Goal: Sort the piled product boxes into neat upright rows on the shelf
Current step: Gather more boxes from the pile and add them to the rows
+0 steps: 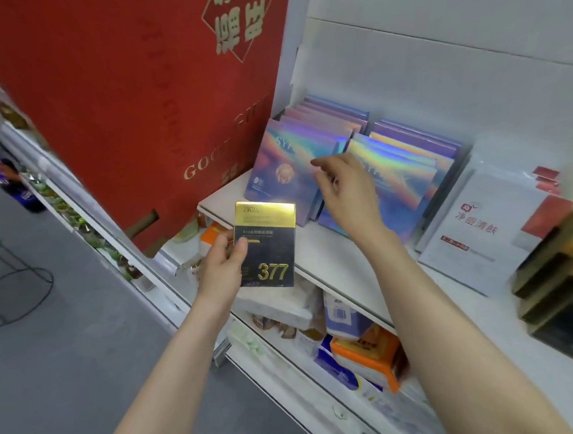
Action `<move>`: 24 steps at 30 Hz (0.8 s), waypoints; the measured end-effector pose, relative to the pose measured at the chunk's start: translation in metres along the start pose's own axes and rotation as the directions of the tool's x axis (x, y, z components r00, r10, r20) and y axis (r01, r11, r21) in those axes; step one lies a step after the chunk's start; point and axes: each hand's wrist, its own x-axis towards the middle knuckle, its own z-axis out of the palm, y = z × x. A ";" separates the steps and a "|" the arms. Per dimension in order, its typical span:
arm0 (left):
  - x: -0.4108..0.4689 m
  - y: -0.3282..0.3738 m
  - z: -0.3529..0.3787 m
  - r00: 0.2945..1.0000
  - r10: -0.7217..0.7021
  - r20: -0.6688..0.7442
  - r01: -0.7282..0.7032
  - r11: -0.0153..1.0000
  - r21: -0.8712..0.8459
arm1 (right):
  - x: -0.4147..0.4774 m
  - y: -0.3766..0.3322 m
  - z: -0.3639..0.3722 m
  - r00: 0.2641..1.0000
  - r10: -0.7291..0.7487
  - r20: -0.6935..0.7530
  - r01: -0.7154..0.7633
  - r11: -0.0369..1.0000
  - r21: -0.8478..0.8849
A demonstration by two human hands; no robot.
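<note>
Item: black-and-gold box (265, 246), held before the shelf's (329, 257) near edge, your left hand (223, 261) pinching it in its fingers. Your right hand (346, 192): fingers loosely spread, empty, by the holographic boxes (286, 165). Step: placing. Next, probably: stand it upright in a row.

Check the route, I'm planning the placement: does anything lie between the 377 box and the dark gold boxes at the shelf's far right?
Yes. The right forearm crosses that line above the shelf, and the white box with red print lies just before the dark gold boxes. The left hand holds the 377 box.
</note>
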 end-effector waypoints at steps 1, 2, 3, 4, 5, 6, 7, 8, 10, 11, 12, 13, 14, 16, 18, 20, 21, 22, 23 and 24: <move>-0.001 -0.002 0.003 1.000 0.005 0.013 -0.005 1.000 0.009 | -0.016 -0.002 -0.003 0.994 0.068 0.090 -0.077 0.991 0.108; -0.003 -0.002 0.007 0.999 0.012 0.032 -0.013 1.000 0.006 | -0.032 -0.004 -0.005 0.973 0.128 0.193 -0.169 0.963 0.212; -0.006 -0.004 0.012 0.998 0.023 0.058 -0.023 1.000 0.001 | -0.047 -0.004 -0.007 0.946 0.168 0.277 -0.252 0.919 0.302; -0.009 -0.006 0.017 0.996 0.031 0.089 -0.032 0.999 0.003 | -0.060 -0.004 -0.010 0.928 0.189 0.323 -0.305 0.880 0.363; -0.011 -0.009 0.022 0.991 0.037 0.125 -0.039 0.999 0.019 | -0.070 -0.002 -0.012 0.921 0.203 0.332 -0.333 0.854 0.400; -0.015 -0.011 0.028 0.986 0.036 0.163 -0.043 0.998 0.036 | -0.081 0.000 -0.017 0.920 0.218 0.326 -0.347 0.839 0.419; -0.018 -0.014 0.034 0.980 0.039 0.198 -0.051 0.997 0.054 | -0.089 0.003 -0.024 0.920 0.238 0.313 -0.361 0.826 0.433; -0.022 -0.015 0.040 0.972 0.049 0.229 -0.065 0.996 0.063 | -0.098 0.006 -0.033 0.918 0.265 0.295 -0.378 0.812 0.445; -0.027 -0.017 0.053 0.959 0.083 0.272 -0.112 0.990 0.090 | -0.114 0.014 -0.058 0.915 0.320 0.246 -0.401 0.788 0.467; -0.030 -0.015 0.060 0.950 0.106 0.293 -0.144 0.983 0.112 | -0.122 0.018 -0.073 0.915 0.344 0.209 -0.403 0.786 0.469; -0.033 -0.013 0.069 0.940 0.129 0.316 -0.177 0.976 0.125 | -0.129 0.022 -0.090 0.915 0.368 0.164 -0.400 0.787 0.470; -0.036 -0.010 0.078 0.927 0.160 0.338 -0.216 0.967 0.136 | -0.137 0.028 -0.108 0.915 0.387 0.113 -0.393 0.792 0.467; -0.038 -0.008 0.088 0.911 0.198 0.361 -0.265 0.953 0.147 | -0.145 0.033 -0.128 0.915 0.398 0.060 -0.381 0.809 0.447; -0.046 -0.003 0.114 0.863 0.270 0.426 -0.385 0.898 0.211 | -0.163 0.046 -0.170 0.909 0.417 -0.028 -0.379 0.850 0.367; -0.057 0.003 0.145 0.807 0.315 0.500 -0.500 0.815 0.294 | -0.182 0.062 -0.210 0.889 0.452 -0.075 -0.415 0.865 0.283; -0.069 0.007 0.178 0.751 0.341 0.565 -0.589 0.734 0.339 | -0.200 0.075 -0.247 0.865 0.489 -0.115 -0.461 0.864 0.202; -0.074 0.008 0.194 0.705 0.363 0.609 -0.647 0.682 0.342 | -0.208 0.080 -0.262 0.856 0.498 -0.142 -0.474 0.864 0.173; -0.079 0.008 0.208 0.647 0.386 0.657 -0.708 0.623 0.331 | -0.214 0.085 -0.276 0.851 0.497 -0.168 -0.478 0.867 0.142; -0.083 0.008 0.222 0.595 0.402 0.696 -0.758 0.568 0.320 | -0.219 0.090 -0.285 0.852 0.488 -0.191 -0.478 0.873 0.096; -0.086 0.007 0.235 0.559 0.409 0.721 -0.792 0.521 0.319 | -0.222 0.094 -0.292 0.856 0.473 -0.209 -0.477 0.878 0.034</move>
